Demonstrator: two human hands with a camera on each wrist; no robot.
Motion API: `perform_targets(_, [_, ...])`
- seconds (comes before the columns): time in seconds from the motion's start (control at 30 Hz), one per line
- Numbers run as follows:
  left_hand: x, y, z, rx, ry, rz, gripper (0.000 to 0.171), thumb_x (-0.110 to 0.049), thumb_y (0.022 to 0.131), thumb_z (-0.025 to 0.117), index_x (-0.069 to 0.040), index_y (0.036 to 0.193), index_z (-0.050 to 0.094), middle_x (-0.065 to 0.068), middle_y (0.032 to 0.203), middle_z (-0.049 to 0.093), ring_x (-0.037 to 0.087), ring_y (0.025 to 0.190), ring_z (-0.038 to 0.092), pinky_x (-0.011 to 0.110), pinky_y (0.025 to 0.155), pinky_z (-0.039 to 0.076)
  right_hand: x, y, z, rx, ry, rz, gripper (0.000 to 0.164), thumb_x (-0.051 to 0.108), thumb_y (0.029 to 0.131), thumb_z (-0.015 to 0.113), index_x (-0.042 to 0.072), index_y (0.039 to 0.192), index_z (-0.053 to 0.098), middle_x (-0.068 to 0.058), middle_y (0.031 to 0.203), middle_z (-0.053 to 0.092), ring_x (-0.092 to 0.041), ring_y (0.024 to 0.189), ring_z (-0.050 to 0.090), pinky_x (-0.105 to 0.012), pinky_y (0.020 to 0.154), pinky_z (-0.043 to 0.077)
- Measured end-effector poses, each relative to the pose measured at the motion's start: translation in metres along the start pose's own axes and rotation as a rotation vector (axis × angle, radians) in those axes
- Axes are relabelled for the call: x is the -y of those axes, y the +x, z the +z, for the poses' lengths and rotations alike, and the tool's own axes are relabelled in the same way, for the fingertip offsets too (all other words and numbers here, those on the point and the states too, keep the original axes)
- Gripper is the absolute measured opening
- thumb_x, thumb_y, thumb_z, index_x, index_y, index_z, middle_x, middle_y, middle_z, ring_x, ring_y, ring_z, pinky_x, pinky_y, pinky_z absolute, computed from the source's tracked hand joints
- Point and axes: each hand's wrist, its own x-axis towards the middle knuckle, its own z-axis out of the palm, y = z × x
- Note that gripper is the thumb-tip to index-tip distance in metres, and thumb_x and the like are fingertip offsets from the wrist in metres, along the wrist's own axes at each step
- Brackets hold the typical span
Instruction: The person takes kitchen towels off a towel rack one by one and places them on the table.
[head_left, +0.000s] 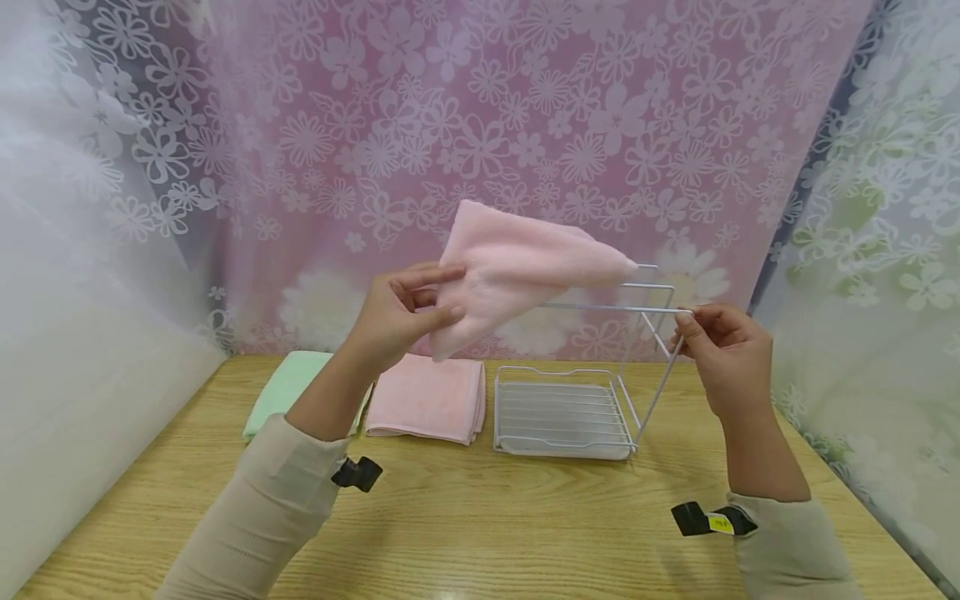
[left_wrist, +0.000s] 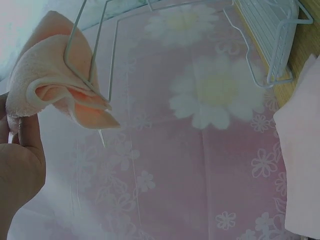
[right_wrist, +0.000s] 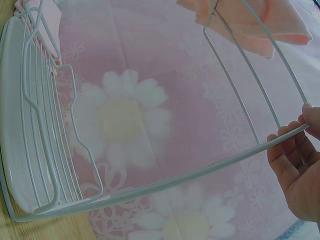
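Note:
A pink towel [head_left: 517,258] lies draped over the upper bars of a white wire rack [head_left: 603,309], its left part sticking out past the bar ends. My left hand [head_left: 408,312] pinches the towel's left edge between thumb and fingers. In the left wrist view the cloth [left_wrist: 55,75] hangs in loose folds around the bar ends. My right hand [head_left: 727,358] grips the front right corner of the rack's upper frame. Its thumb and fingers close round the wire in the right wrist view, where the hand [right_wrist: 300,175] is at the frame's end.
Left of the rack's base, a folded pink towel [head_left: 427,396] and a folded green towel [head_left: 288,392] lie on the wooden table [head_left: 487,517]. A shallow white tray [head_left: 566,452] sits under the rack's lower wires. Flowered curtains [head_left: 450,108] hang behind and at the sides.

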Motion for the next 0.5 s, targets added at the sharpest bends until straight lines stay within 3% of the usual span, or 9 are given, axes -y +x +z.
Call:
perform_targets(0.17, [-0.001,-0.004,-0.004,-0.013,-0.010,-0.002,0.044,0.013,0.081,0.070,-0.002,0.123,0.067,0.010,0.132,0.054,0.025,0.103,0.066,0.039,0.076,0.059,0.001,0.000,-0.001,0.001,0.016,0.005,0.006,-0.005,0.090,0.065,-0.011,0.089,0.066,-0.010,0.070,0.063,-0.017,0.056,0.060,-0.019,0.058,0.055])
perform_targets(0.5, [-0.003,-0.016,-0.013,-0.032,-0.035,0.066,0.045,0.014,0.083,0.067,-0.021,0.108,0.077,0.008,0.127,0.058,0.024,0.103,0.066,0.037,0.076,0.058,0.001,0.000,-0.001,-0.002,0.013,0.023,0.004,-0.007,0.090,0.064,-0.008,0.089,0.068,-0.009,0.071,0.064,-0.017,0.056,0.061,-0.019,0.059,0.055])
